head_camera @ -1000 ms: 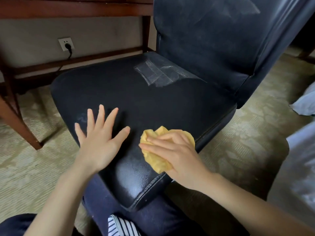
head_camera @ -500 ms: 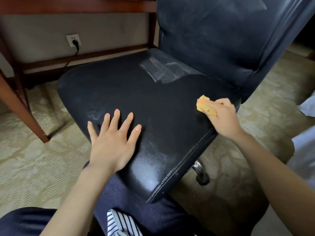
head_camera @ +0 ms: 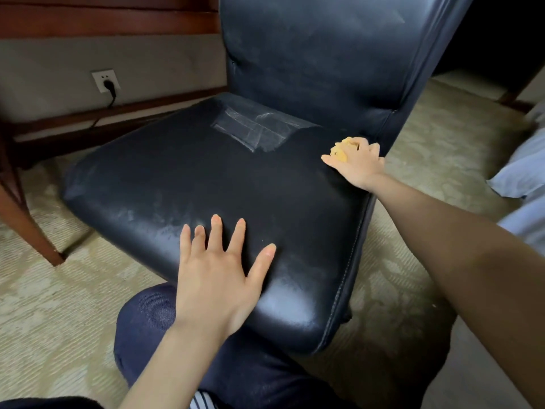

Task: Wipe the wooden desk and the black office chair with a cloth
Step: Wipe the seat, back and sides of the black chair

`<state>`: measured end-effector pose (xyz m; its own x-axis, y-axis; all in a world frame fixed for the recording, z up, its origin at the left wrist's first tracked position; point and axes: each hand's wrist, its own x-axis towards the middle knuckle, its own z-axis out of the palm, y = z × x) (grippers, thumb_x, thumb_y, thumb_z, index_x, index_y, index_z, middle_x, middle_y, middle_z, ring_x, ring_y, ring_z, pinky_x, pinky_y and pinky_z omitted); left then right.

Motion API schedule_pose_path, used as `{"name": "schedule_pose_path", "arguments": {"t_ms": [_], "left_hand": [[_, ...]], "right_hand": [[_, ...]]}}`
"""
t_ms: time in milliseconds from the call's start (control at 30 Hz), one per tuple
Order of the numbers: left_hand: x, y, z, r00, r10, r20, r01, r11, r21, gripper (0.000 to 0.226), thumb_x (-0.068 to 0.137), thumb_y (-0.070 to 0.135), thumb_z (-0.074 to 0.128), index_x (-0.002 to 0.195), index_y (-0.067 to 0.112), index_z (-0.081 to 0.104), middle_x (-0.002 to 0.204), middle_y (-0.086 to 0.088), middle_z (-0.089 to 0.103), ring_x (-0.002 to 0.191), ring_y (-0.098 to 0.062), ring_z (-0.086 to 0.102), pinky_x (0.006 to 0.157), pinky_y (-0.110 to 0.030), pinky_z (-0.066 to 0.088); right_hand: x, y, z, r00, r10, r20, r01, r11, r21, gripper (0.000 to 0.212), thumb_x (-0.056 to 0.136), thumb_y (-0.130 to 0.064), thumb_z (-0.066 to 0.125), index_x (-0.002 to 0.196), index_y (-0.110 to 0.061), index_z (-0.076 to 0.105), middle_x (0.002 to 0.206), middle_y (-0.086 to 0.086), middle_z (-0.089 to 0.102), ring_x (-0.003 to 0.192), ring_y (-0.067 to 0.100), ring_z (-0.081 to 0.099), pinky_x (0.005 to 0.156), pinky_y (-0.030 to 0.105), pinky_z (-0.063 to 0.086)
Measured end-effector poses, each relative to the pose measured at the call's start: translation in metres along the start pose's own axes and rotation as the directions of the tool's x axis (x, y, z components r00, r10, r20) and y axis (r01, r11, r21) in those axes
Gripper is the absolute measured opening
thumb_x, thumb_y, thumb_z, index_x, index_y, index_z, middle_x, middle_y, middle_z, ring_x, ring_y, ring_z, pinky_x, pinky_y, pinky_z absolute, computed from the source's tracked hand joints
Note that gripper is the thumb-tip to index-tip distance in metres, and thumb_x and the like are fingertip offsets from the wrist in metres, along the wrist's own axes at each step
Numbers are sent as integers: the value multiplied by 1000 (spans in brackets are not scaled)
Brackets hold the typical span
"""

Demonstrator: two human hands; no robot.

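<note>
At centre frame, the black office chair (head_camera: 236, 184) fills the view, its seat scuffed with pale marks and patched with clear tape (head_camera: 259, 129) near the backrest. Lower centre: left hand (head_camera: 215, 276) lies flat on the seat's front part, fingers spread and straight. Right of centre: right hand (head_camera: 358, 165) grips a bunched yellow cloth (head_camera: 339, 152) against the seat's rear right corner; wooden desk (head_camera: 103, 19) at upper left.
</note>
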<state>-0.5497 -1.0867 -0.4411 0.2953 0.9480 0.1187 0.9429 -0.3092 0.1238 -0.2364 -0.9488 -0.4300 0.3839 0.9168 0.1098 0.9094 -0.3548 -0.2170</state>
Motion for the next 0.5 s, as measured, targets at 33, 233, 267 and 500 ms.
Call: {"name": "schedule_pose_path", "arguments": {"t_ms": [33,233,267,500], "left_hand": [[-2,2,-1,1000,10,3,-10,1000,-11,105,65,68,-35,150,31,13,156,-10,19,141,-30,21,114,-42,-6],[-6,17,0,1000,22,21,-21,999,-49,102,65,71,-32,150,35,12,157,-12,15,141,-30,17,115,-41,-6],[-8,19,1,999,21,27,-20,998,-52,101,65,72,-29,150,35,12,157,-12,13,141,-31,15,115,-42,-6],[-3,7,-1,992,123,13,-124,992,18,100,60,86,-6,149,39,0,154,-4,19,134,-24,20,111,-55,-9]], "right_hand": [[2,0,-4,999,4,42,-5,1000,18,64,79,-76,34,133,-43,43,143,-5,33,128,28,26,100,44,25],[2,6,-22,995,-100,28,96,989,114,37,96,-37,41,127,-25,57,131,5,55,120,33,45,100,36,34],[-6,6,-21,991,-132,-17,133,983,129,34,93,-31,49,124,-24,61,127,5,58,117,31,48,94,31,36],[-82,3,-20,923,-375,-92,385,910,155,29,84,-30,68,111,-19,66,104,0,62,100,28,53,93,33,38]]}}
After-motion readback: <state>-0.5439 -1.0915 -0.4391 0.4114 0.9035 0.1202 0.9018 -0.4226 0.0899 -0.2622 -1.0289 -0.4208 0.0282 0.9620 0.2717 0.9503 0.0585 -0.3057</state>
